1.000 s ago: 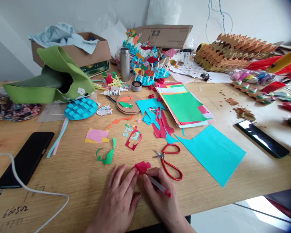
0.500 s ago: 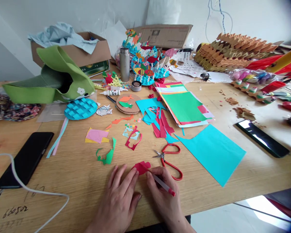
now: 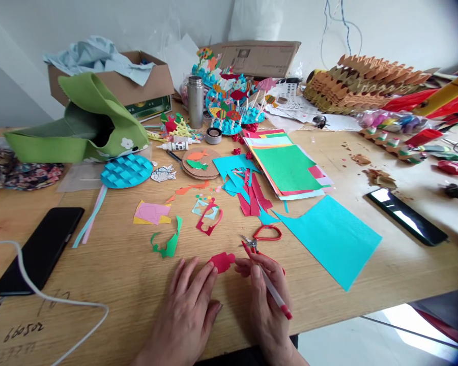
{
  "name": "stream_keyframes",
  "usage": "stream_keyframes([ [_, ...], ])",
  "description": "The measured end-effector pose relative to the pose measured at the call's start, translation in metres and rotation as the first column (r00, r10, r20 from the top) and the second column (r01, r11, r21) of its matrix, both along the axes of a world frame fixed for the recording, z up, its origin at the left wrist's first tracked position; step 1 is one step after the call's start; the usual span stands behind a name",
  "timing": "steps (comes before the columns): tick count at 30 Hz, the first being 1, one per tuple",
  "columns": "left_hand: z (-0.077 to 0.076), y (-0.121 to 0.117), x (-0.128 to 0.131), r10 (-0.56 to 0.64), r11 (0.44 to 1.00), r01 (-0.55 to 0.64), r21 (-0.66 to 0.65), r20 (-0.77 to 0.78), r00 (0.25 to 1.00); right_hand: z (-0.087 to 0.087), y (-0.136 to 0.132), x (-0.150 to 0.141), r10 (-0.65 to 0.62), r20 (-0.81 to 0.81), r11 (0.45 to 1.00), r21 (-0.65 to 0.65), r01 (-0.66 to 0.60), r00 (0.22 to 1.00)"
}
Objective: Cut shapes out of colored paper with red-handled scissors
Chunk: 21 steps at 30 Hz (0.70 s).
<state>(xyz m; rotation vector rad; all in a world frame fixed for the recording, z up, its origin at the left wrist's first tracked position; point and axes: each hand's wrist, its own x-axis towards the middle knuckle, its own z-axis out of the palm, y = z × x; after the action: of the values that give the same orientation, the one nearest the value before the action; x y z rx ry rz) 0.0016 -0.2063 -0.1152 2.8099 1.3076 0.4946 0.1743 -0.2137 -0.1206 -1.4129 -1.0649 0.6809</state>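
My left hand (image 3: 189,305) lies flat on the table, its fingertips pressing the left edge of a red paper cutout (image 3: 223,262), which looks fish-shaped. In my right hand (image 3: 266,295) is a pen (image 3: 272,288) with a red tip and red end cap, gripped between thumb and fingers. Its tip is lifted off the paper and points up and left. One finger of this hand is close to the cutout's right end. Scissors (image 3: 267,233) with red handles lie just beyond, partly hidden by my right hand. Green paper scrap (image 3: 170,245) and red paper scrap (image 3: 204,223) lie farther forward.
A blue paper sheet (image 3: 332,241) and a stack of coloured paper (image 3: 286,165) are to the right. Phones lie at left (image 3: 40,249) and right (image 3: 406,216). A white cable (image 3: 61,301) crosses the left side. A steel flask (image 3: 195,102) stands behind.
My right hand has moved right with the pen, lifting its tip off the red cutout. My left hand stays on the cutout.
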Motion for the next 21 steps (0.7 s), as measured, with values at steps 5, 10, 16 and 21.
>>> stream_keyframes([
  [5,-0.0029,-0.0009,0.0005,0.025,1.000,-0.025,-0.015,0.025,0.999,-0.0026,0.0039,0.0039,0.124,0.149,0.989,-0.099,-0.110,0.981],
  [10,-0.0024,-0.0019,0.0026,0.032,0.999,-0.029,-0.024,0.140,0.990,-0.0008,0.0062,0.0039,0.137,0.190,0.991,-0.035,-0.132,0.972],
  [16,0.0014,-0.0045,0.0029,0.054,0.998,-0.043,-0.045,0.295,0.954,0.0005,0.0050,0.0019,0.084,0.104,0.991,0.098,-0.094,0.991],
  [21,0.0001,-0.0056,0.0018,0.066,0.998,-0.056,-0.040,0.329,0.942,-0.0032,-0.0003,0.0041,0.093,0.138,0.988,0.108,-0.109,0.986],
])
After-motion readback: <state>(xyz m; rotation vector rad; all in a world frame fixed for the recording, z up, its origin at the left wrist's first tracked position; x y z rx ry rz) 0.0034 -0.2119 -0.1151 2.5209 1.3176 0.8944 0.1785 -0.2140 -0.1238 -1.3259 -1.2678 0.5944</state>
